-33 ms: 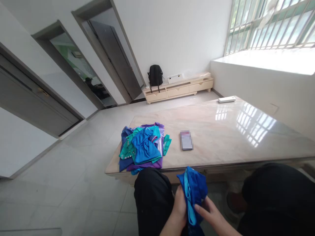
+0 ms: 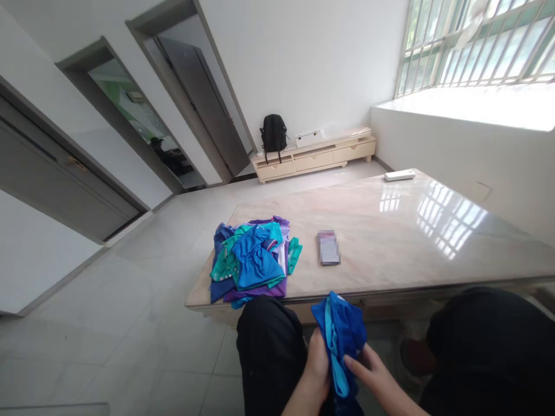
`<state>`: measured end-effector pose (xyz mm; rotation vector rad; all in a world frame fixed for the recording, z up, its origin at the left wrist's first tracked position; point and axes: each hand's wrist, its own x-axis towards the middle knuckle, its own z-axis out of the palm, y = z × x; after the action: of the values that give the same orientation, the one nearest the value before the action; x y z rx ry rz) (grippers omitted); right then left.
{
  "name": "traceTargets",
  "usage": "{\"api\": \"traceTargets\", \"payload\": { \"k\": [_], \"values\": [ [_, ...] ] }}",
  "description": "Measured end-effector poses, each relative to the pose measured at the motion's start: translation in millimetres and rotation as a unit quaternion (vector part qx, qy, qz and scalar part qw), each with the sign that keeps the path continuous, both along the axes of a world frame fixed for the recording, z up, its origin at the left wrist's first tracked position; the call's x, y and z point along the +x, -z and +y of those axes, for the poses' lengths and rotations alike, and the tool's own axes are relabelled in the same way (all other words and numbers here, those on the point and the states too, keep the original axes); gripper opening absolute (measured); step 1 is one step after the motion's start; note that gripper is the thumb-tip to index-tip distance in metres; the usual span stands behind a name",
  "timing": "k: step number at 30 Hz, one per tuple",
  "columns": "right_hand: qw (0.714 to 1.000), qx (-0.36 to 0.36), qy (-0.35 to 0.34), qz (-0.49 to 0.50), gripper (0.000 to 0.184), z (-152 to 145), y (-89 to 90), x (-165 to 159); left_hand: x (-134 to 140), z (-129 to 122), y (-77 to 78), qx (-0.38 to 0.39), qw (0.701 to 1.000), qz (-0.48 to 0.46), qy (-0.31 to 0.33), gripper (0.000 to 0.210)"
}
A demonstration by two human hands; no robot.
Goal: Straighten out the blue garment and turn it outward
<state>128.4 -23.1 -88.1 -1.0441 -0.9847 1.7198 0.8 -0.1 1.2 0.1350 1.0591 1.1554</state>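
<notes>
Between my knees I hold a bunched blue garment point(image 2: 349, 326) with a lighter blue strip running down its front. My left hand point(image 2: 318, 361) is closed round its left side, most of the fingers hidden behind the cloth. On the right side my right hand point(image 2: 370, 370) grips it, thumb over the front and the other fingers partly behind the cloth. A loose pile of clothes point(image 2: 255, 260) in blue, teal and purple lies on the left end of the marble table point(image 2: 368, 214), a blue piece on top.
A small flat item point(image 2: 328, 248), blurred out, lies on the table right of the pile. Near the far corner rests a white oblong object point(image 2: 399, 175). Beyond the table, a black backpack point(image 2: 274, 133) stands on a low cabinet point(image 2: 314, 160). My knees are close to the table's front edge.
</notes>
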Motion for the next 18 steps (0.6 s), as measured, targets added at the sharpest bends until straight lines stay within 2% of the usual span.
{"api": "traceTargets", "payload": {
  "k": [3,6,9,14,18],
  "values": [
    [0.998,-0.042,0.044,0.016,0.060,12,4.6,3,2,1,-4.0,0.008,0.999,-0.038,0.023,0.052],
    [0.993,-0.094,0.051,0.040,0.062,17,6.7,6,3,2,-7.7,0.042,0.997,-0.060,0.019,0.054],
    [0.993,-0.094,0.052,0.041,0.061,16,7.6,6,3,2,-6.2,0.057,0.996,-0.050,0.037,0.060],
    [0.993,-0.105,0.039,0.043,0.058,14,12.0,2,-2,1,6.9,0.007,0.991,0.133,0.015,0.048],
    [0.996,-0.089,0.029,-0.002,0.061,17,28.6,1,-4,-2,10.7,0.004,0.955,0.293,0.046,0.052]
  ]
}}
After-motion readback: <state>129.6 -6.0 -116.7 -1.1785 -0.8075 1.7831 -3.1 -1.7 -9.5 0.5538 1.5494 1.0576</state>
